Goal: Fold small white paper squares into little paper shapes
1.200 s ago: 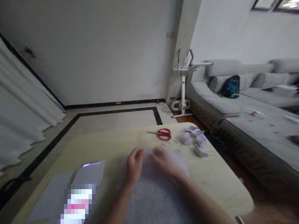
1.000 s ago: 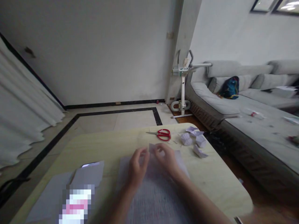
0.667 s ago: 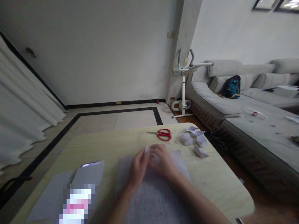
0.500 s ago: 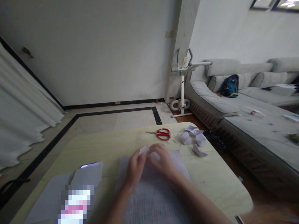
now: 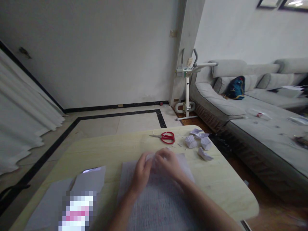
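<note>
Between my hands is a small piece of white paper (image 5: 150,157), partly covered by my fingers. My left hand (image 5: 142,170) is closed on its left side, thumb toward me. My right hand (image 5: 168,162) pinches at its right side with curled fingers. Both hands are over a large sheet of paper (image 5: 158,205) covered in lines of writing, which lies on the table. Just beyond them, red-handled scissors (image 5: 167,138) lie with the blades pointing left. Several folded paper pieces (image 5: 191,141) sit near the table's far right corner.
The pale wooden table (image 5: 223,186) has rounded corners. At its left lie more white sheets (image 5: 51,199) and a phone (image 5: 78,210) with its screen lit and blurred out. Small paper scraps (image 5: 179,145) are scattered by the scissors. A grey sofa (image 5: 264,134) stands to the right.
The small paper has turned between my hands, from standing up at the left fingers to lying lower between both. My fingers have shifted on it; the scissors and folded pieces stayed put.
</note>
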Motion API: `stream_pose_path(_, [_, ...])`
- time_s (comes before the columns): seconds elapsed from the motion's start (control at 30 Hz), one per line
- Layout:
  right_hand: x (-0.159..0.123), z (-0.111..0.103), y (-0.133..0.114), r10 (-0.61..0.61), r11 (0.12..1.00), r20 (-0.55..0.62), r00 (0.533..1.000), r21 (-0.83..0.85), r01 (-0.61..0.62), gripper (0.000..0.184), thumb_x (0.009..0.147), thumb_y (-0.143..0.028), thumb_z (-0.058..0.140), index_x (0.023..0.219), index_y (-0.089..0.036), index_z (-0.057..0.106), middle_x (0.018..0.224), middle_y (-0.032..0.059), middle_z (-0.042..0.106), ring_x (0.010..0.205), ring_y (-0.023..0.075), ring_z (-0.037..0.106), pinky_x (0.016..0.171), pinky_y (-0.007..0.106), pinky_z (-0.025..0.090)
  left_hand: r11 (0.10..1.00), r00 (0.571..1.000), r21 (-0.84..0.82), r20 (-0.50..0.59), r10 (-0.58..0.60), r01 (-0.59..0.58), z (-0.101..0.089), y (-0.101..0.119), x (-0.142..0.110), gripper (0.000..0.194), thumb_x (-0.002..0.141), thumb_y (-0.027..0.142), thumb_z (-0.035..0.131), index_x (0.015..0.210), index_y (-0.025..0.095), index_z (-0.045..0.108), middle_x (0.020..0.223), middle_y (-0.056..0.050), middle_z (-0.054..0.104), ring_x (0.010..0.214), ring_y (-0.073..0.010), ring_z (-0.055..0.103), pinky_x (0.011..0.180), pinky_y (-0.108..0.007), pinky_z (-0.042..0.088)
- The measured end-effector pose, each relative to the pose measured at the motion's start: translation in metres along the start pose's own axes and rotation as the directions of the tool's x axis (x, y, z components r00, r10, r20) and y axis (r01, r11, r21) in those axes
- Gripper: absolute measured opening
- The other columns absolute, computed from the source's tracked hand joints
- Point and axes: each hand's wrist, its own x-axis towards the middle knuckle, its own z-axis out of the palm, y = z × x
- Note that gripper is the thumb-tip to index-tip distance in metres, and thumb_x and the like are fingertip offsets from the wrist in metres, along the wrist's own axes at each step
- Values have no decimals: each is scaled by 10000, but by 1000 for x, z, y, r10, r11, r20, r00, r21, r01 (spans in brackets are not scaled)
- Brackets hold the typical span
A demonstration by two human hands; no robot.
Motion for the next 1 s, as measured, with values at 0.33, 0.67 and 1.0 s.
stream_pose_path(0.33, [1,-2,-1,-16,1000,15,1000,21,16,107,775,-198,534,694,-161,593,647,4,597,615,134,535,574,232,424,988,996,147,-60,62,-53,-5,5,4,231,849,366,519,779,165,610,723,-2,605,714,-154,555,652,-213,440])
stream_pose_path(0.67, [-1,1,-2,-16,997,54,998,71,12,98,770,-172,531,691,-176,590,653,1,586,624,135,541,564,228,443,995,990,102,-142,23,-8,-7,8,6,235,798,344,539,625,185,552,593,27,537,601,-144,507,555,-212,418])
stream_pose_path(1.0, [2,-1,5,28,993,24,999,115,-31,97,748,-210,540,686,-159,594,641,-4,582,614,125,531,562,224,428,991,996,131,-84,12,-1,-3,3,3,258,812,404,588,745,155,607,656,13,581,628,-136,535,566,-192,420])
